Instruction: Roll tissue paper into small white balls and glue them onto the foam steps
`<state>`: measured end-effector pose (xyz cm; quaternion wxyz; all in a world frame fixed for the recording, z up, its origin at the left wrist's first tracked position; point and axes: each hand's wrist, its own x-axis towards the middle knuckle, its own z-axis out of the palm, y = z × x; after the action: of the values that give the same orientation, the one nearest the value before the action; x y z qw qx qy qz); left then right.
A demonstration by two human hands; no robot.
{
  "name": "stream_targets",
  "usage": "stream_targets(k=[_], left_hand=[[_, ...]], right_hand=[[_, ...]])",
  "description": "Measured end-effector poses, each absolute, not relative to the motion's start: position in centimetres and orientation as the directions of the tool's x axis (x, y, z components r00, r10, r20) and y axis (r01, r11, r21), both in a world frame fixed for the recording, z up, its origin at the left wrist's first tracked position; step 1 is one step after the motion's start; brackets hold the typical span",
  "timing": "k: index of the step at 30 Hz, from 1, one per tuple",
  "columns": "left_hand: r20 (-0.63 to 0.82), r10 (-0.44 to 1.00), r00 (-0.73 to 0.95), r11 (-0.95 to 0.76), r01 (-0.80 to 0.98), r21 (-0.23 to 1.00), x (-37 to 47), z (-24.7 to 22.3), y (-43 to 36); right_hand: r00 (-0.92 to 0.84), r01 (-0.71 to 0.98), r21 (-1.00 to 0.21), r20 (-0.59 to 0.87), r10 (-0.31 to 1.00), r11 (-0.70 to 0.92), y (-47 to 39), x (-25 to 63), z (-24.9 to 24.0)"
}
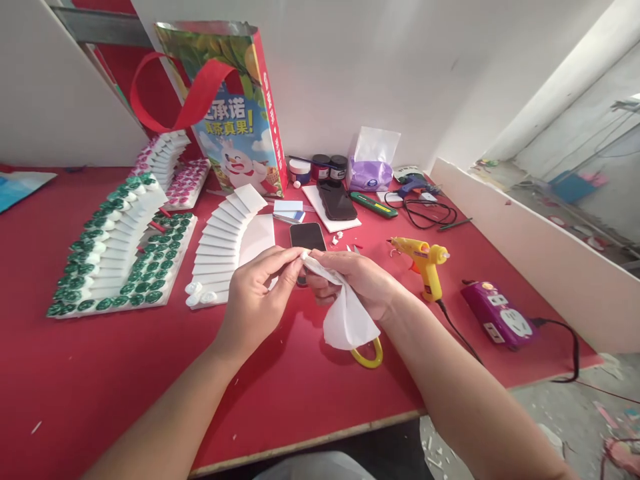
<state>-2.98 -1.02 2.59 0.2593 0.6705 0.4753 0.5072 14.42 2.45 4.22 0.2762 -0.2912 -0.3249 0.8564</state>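
My left hand point(263, 290) pinches the tip of a thin white sheet point(347, 323), like tissue or soft cloth, between thumb and forefinger. Wrapped around its gathered length is my right hand point(353, 277); the loose end hangs below that palm. A yellow loop handle point(371, 355) shows just beneath the sheet, the rest of it hidden. To the left lies a curved, stepped white piece point(217, 247) with a few white rosettes point(200, 295) at its near end.
A similar piece with green rosettes point(145, 280) stands further left. A yellow glue gun point(423, 260) and a purple power socket point(500, 317) are on the right. Behind my hands are phones point(336, 200), a green utility knife point(373, 205), a tissue pack point(371, 172) and a gift bag point(235, 120).
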Motion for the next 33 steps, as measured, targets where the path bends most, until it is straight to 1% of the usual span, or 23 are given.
stream_targets(k=[3, 5, 7, 9, 12, 13, 15, 17, 18, 20, 22, 23, 24, 25, 26, 27, 28, 29, 30, 31, 32, 33], left_hand=[[0.271, 0.962, -0.042, -0.252, 0.253, 0.934, -2.7, 2.4, -1.1], [0.166, 0.982, -0.092, -0.148, 0.172, 0.974, -2.6, 2.3, -1.0], [0.086, 0.990, -0.115, -0.076, 0.093, 0.993, -2.6, 2.1, -0.8], [0.039, 0.993, -0.116, -0.036, 0.028, 0.999, -2.6, 1.9, -0.7], [0.035, 0.991, -0.132, -0.035, 0.001, 0.999, -2.5, 1.9, -0.6], [0.049, 0.988, -0.144, -0.046, 0.024, 0.999, -2.4, 1.9, -0.7], [0.108, 0.978, -0.176, -0.092, 0.100, 0.991, -2.1, 1.9, -0.9], [0.224, 0.953, -0.203, -0.180, 0.211, 0.961, -1.8, 1.8, -1.0], [0.313, 0.927, -0.207, -0.250, 0.282, 0.926, -1.7, 1.7, -1.0], [0.515, 0.841, -0.166, -0.402, 0.446, 0.800, -1.7, 1.4, -0.9], [0.669, 0.739, -0.078, -0.517, 0.571, 0.637, -1.8, 1.2, -0.7], [0.710, 0.703, -0.037, -0.551, 0.602, 0.577, -1.9, 1.1, -0.7], [0.730, 0.684, -0.007, -0.575, 0.610, 0.545, -1.9, 1.1, -0.7], [0.732, 0.681, 0.011, -0.591, 0.599, 0.541, -2.0, 1.2, -0.7], [0.717, 0.697, 0.015, -0.595, 0.570, 0.566, -2.1, 1.3, -0.7], [0.681, 0.732, 0.003, -0.582, 0.522, 0.623, -2.2, 1.4, -0.7], [0.617, 0.787, -0.019, -0.544, 0.450, 0.708, -2.3, 1.6, -0.7], [0.524, 0.850, -0.045, -0.478, 0.349, 0.806, -2.5, 1.7, -0.6], [0.403, 0.913, -0.065, -0.380, 0.225, 0.897, -2.6, 1.8, -0.5], [0.265, 0.962, -0.061, -0.261, 0.070, 0.963, -2.8, 1.8, -0.3], [0.149, 0.988, -0.035, -0.151, -0.088, 0.985, -3.0, 1.9, -0.1], [0.052, 0.999, 0.008, -0.049, -0.218, 0.975, -3.1, 1.8, 0.2]], right_hand=[[-0.515, -0.214, -0.892, -0.244, 0.822, -0.398, 2.1, 14.1, 4.2], [-0.418, -0.121, -0.968, -0.151, 0.896, -0.219, 1.8, 13.8, 3.9], [-0.359, -0.034, -0.997, -0.056, 0.932, -0.074, 1.7, 13.5, 3.4], [-0.303, 0.068, -0.997, 0.010, 0.953, 0.032, 1.6, 13.4, 2.9], [-0.184, 0.259, -0.958, 0.079, 0.980, 0.126, 1.3, 13.1, 2.4], [-0.143, 0.304, -0.942, 0.101, 0.985, 0.141, 1.2, 13.0, 2.4], [-0.081, 0.338, -0.928, 0.136, 0.987, 0.156, 0.9, 12.6, 2.4], [-0.051, 0.333, -0.927, 0.163, 0.985, 0.171, 0.6, 12.2, 2.4], [-0.049, 0.324, -0.928, 0.176, 0.983, 0.182, 0.5, 12.1, 2.4], [-0.059, 0.274, -0.941, 0.187, 0.981, 0.196, 0.3, 11.8, 2.4], [-0.064, 0.195, -0.964, 0.171, 0.983, 0.180, 0.2, 11.8, 2.4], [-0.059, 0.156, -0.974, 0.158, 0.986, 0.165, 0.3, 11.8, 2.4], [-0.054, 0.128, -0.980, 0.145, 0.988, 0.151, 0.3, 11.9, 2.4], [-0.051, 0.112, -0.983, 0.138, 0.989, 0.143, 0.4, 12.1, 2.5], [-0.053, 0.106, -0.984, 0.137, 0.989, 0.142, 0.4, 12.2, 2.5], [-0.063, 0.104, -0.984, 0.140, 0.988, 0.146, 0.5, 12.4, 2.6], [-0.082, 0.104, -0.983, 0.145, 0.986, 0.154, 0.6, 12.6, 2.7], [-0.110, 0.104, -0.981, 0.154, 0.982, 0.165, 0.6, 12.8, 2.8], [-0.140, 0.102, -0.979, 0.164, 0.976, 0.179, 0.6, 13.0, 2.9], [-0.168, 0.098, -0.976, 0.175, 0.970, 0.193, 0.6, 13.2, 3.0], [-0.191, 0.099, -0.973, 0.189, 0.963, 0.210, 0.7, 13.3, 3.1], [-0.206, 0.106, -0.968, 0.201, 0.958, 0.226, 0.7, 13.4, 3.2]])
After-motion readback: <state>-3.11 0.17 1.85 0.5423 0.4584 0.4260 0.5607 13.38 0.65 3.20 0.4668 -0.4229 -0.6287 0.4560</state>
